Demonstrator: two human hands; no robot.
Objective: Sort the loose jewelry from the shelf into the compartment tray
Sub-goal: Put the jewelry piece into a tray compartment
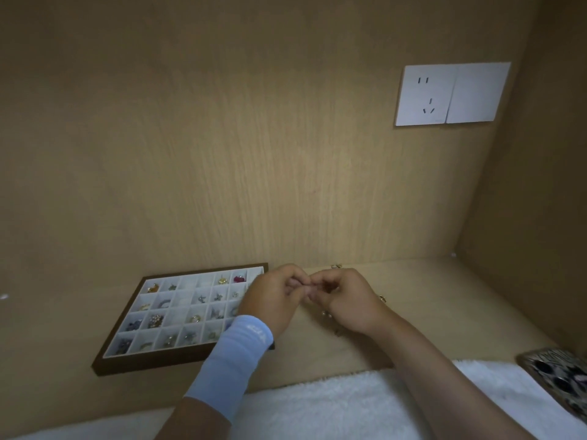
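**Gold bits loose on the shelf, one in hand**

The left hand and right hand meet just right of the tray, over the middle of the shelf. Their fingers are curled narrow with the tips together. They pinch a piece that we can barely see between them.

More jewelry lies beside the right hand and at the shelf's back edge. We judge these pieces light, hard and slippery, with thin posts or clasps that could bend. They want a fingertip pinch on the solid body, not on the wire.

Cells at the tray's near-left corner and along its back row already hold pieces. Several white cells look free.
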